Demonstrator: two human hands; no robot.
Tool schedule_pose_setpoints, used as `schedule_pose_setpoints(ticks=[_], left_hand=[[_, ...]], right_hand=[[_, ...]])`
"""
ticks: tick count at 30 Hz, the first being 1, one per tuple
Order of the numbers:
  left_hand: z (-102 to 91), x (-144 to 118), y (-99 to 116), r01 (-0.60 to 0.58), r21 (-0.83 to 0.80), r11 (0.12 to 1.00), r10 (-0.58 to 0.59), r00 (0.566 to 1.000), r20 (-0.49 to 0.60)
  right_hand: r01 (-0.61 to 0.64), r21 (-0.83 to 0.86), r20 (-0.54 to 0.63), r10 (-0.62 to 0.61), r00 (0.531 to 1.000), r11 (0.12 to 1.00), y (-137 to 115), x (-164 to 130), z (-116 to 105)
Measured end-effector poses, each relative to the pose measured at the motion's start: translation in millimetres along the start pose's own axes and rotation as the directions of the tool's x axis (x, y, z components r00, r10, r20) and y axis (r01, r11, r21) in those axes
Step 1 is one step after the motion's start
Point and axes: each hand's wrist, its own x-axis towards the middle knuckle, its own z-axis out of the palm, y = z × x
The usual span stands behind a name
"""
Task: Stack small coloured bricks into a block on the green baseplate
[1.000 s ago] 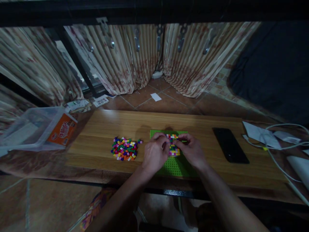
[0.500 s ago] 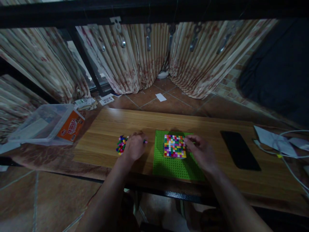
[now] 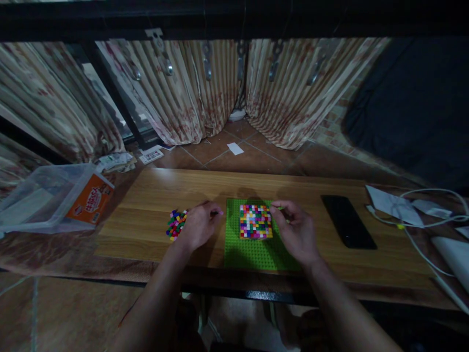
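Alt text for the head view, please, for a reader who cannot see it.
A person's left hand rests on a pile of small coloured bricks while the right hand touches a green baseplate bearing a multicoloured brick square. All sit on a wooden board, with a black phone to the right.

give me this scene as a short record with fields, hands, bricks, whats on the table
left hand: rests on the loose brick pile, fingers curled; grip unclear
right hand: on the right edge of the green baseplate, fingertips pinched
built patch: multicoloured brick square on the baseplate's far half
table: wooden top
phone: black phone, flat, right of the baseplate
far left: clear plastic box with an orange label
far right: white cables
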Motion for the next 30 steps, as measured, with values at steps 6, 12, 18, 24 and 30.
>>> schedule_pose_setpoints(ticks=[6, 12, 18, 24, 30], left_hand=[[6.0, -4.5, 26.5, 0.138, -0.667, 0.732, 0.015, 0.976, 0.218], [18.6, -8.6, 39.8, 0.328, -0.851, 0.411, 0.073, 0.918, 0.390], [22.7, -6.8, 44.3, 0.384, -0.865, 0.323, 0.051, 0.906, 0.421], [23.5, -0.9, 41.4, 0.355, -0.863, 0.359, -0.176, 0.934, 0.310], [22.2, 3.5, 38.0, 0.329, -0.873, 0.360, -0.265, 0.933, 0.243]], right_hand=[[0.238, 0.096, 0.203, -0.254, 0.946, 0.966, -19.3, -9.7, 2.9], [0.265, 0.180, 0.313, -0.311, 0.897, 0.947, -24.2, -16.0, 6.0], [0.225, 0.172, 0.301, -0.269, 0.915, 0.959, -19.8, -11.7, 1.1], [0.172, -0.017, 0.139, -0.168, 0.976, 0.985, -0.1, 1.0, -13.9], [0.269, -0.156, 0.248, -0.226, 0.942, 0.950, 8.7, 0.6, -11.0]])
